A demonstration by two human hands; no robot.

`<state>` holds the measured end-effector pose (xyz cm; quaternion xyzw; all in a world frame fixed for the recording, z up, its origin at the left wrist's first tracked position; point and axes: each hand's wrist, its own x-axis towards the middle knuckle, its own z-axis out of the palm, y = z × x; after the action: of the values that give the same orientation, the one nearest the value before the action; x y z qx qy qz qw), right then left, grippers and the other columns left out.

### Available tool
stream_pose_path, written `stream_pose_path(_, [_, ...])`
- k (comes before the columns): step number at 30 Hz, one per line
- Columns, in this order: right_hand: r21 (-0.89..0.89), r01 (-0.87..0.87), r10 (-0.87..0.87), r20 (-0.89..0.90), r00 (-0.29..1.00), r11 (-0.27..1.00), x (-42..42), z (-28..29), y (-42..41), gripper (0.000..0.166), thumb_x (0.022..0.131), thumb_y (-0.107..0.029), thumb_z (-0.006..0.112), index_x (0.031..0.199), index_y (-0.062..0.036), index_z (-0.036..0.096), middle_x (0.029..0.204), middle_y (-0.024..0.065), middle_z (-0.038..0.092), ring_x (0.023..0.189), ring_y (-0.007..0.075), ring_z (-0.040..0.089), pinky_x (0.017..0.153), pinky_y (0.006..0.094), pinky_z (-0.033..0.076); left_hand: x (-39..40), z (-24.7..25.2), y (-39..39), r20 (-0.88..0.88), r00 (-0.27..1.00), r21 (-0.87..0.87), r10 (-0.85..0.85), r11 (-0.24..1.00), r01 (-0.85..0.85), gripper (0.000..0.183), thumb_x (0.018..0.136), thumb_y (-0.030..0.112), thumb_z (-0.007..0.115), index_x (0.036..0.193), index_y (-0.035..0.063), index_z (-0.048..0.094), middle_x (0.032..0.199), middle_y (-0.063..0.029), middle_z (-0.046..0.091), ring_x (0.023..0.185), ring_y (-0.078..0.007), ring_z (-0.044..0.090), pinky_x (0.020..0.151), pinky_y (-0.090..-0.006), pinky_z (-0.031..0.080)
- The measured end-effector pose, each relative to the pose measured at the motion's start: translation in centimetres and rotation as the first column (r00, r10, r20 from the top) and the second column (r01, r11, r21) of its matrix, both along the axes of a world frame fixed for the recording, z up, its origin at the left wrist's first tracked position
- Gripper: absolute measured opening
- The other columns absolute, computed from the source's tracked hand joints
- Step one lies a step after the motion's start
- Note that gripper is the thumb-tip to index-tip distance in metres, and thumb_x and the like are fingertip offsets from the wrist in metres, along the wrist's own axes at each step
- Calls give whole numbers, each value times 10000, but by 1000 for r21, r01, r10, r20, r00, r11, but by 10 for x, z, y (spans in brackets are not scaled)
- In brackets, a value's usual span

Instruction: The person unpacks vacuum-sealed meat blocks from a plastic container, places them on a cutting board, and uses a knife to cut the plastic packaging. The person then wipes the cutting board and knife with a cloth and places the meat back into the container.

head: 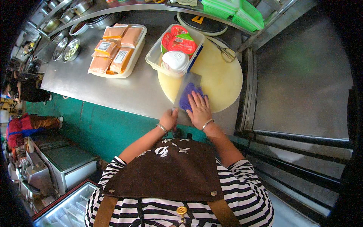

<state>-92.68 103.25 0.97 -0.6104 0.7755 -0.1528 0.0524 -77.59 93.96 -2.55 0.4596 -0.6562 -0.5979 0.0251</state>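
My left hand (pixel 169 119) is closed around the handle of a broad-bladed knife, likely a cleaver (pixel 194 78), at the table's near edge. Its wide metal blade reaches out over the round yellowish cutting board (pixel 221 82) and looks slightly blurred. My right hand (pixel 200 109) lies flat, fingers spread, on a purple cloth (pixel 187 98) pressed against the blade. The cloth covers part of the blade. Just beyond the blade stands a clear plastic container (pixel 153 61), partly over the board, holding red-lidded packs (pixel 183 44) and a white-lidded tub (pixel 175 61).
Scissors (pixel 227 54) lie at the board's far right edge. Left of the container, a white tray (pixel 136 54) holds several sealed orange-pink packs (pixel 132 36). Metal bowls (pixel 71 50) stand farther left. A shelf (pixel 153 7) with green baskets (pixel 248 17) overhangs the back. A person (pixel 21 127) is at far left.
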Motion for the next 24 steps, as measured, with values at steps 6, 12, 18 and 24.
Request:
stream_pose_path(6, [-227,6,16,94,995,974,21,-23,31,363,732,-71,511,1090,-71,567,1146,113,514,1063,333,464,959,459,321,1,-1,-1,-36,999,53,19,998,-17,456,898,425,447,755,-6,490,503,-100,532,371,-215,537,386,-347,439])
stream_pose_path(12, [-303,614,-353,602,716,729,-29,-53,112,280,687,-41,491,949,-48,588,931,105,572,906,284,543,826,419,429,21,50,4,-35,999,-148,-36,989,31,368,872,348,535,793,-12,524,502,-82,534,364,-186,512,369,-321,410])
stream_pose_path(18, [-256,840,128,967,222,479,-27,99,72,274,807,-39,479,1075,-9,529,981,79,599,843,192,589,801,319,463,51,72,15,-58,996,-115,-69,991,62,315,809,278,632,875,-20,553,512,-77,540,363,-155,505,367,-305,405])
stream_pose_path(24, [-494,54,90,264,960,868,43,114,9,220,757,-176,616,867,14,604,1097,163,488,1056,326,455,951,430,330,68,71,23,-146,984,-325,-104,944,52,306,780,219,630,964,-11,550,633,-166,596,539,-279,599,518,-358,471])
